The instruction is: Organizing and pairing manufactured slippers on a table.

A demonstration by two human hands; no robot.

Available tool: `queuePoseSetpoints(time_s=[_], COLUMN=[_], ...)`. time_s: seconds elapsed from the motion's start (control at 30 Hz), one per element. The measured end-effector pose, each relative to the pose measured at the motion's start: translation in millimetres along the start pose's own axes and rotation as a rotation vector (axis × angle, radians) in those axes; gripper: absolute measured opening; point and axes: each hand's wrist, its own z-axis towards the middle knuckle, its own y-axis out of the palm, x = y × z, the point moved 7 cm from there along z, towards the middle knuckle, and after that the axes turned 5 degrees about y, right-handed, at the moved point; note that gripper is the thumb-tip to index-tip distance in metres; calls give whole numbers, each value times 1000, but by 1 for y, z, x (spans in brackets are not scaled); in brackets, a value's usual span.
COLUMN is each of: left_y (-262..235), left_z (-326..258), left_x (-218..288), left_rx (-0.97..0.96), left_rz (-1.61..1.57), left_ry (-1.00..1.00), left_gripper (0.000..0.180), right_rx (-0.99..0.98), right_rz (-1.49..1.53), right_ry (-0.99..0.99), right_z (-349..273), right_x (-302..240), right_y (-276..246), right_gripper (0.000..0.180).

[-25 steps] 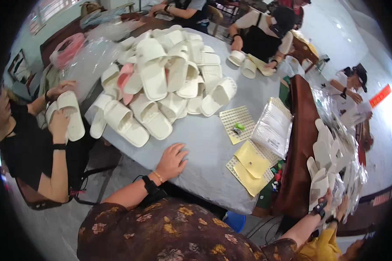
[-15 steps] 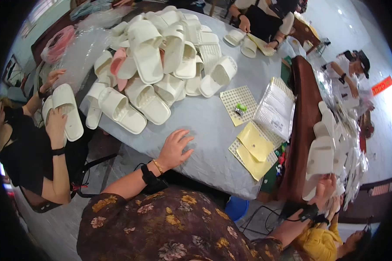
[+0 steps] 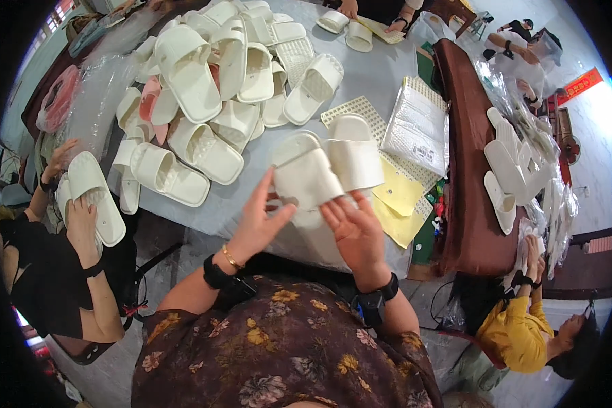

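I hold a pair of white slide slippers (image 3: 330,163) up over the near edge of the grey table (image 3: 381,75). My left hand (image 3: 258,221) grips the left slipper from its left side. From below, my right hand (image 3: 353,231) supports the pair with fingers spread against the soles. Both wrists carry dark bands. Behind them, a big heap of white slippers (image 3: 211,81) covers the table's left part.
A person at the left (image 3: 81,224) holds another white slipper. Perforated white sheets, yellow sheets (image 3: 398,200) and a plastic-wrapped pack (image 3: 418,126) lie at the right. A brown bench (image 3: 469,163) holds more slippers. A person in yellow (image 3: 523,319) crouches at the lower right; others sit at the far side.
My right hand came in from the far right with slippers and joined my left hand, which lifted off the table. The pair is now held up in front of me.
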Motion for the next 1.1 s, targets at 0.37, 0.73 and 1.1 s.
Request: queuePoseSetpoints(time_s=[0.37, 0.73, 1.1], left_y=[-26, 59, 80], left_z=[4, 5, 17], left_x=[-18, 18, -15], left_rx=[200, -141, -233], left_rz=[771, 784, 900], left_ry=[285, 637, 557], left_gripper=[69, 43, 43], right_rx=[360, 258, 183], right_rz=[-1450, -1660, -1979], right_ry=[-449, -645, -649], right_z=[11, 25, 50], right_x=[-31, -13, -4], right_y=[-73, -56, -52], right_gripper=[29, 19, 3])
